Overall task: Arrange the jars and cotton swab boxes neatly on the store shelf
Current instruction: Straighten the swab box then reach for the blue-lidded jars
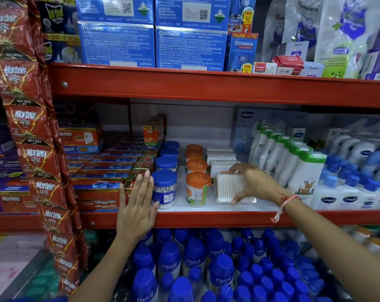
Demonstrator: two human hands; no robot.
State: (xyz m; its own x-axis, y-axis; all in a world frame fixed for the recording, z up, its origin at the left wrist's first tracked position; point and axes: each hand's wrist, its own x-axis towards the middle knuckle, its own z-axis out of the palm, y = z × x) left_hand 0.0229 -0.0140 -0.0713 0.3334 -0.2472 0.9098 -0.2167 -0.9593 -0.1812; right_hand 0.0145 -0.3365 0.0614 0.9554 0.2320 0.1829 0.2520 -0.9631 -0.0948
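Jars and cotton swab boxes sit on the white middle shelf [263, 205], three rows running front to back, roughly 12 o'clock of frame centre.

Far left, at 9 o'clock: a hanging strip of red Mortein sachets [35, 158], then stacked red-and-blue Mortein cartons [102, 168].

Left hand [136, 205] is flat, fingers straight and together, palm against the front blue-lid jar [164, 189] at its 9 o'clock side. Not wrapped around it, just touching the side; thumb lies low by the jar's base. Three more blue lids line up behind it [167, 163].

Next row, at 3 o'clock of the blue jars: front orange-lid jar [197, 189], upright, slightly apart from the blue one, with more orange lids behind [195, 165] (four in total, back ones blurred).

Right of that: front clear swab box [229, 188], standing tilted with its white swab face toward the camera. Right hand [255, 182] pinches it, index finger on the top edge, thumb at the lower right corner, other fingers spread behind. More swab boxes stack behind it [219, 159]. Red thread band on that wrist [287, 203].

At 3 o'clock: white lotion bottles with green caps [293, 166], then blue pump bottles [359, 188].

Shelf above holds blue Odomos boxes [154, 46]; shelf below, at 6 o'clock, blue-cap nycil bottles [206, 269].
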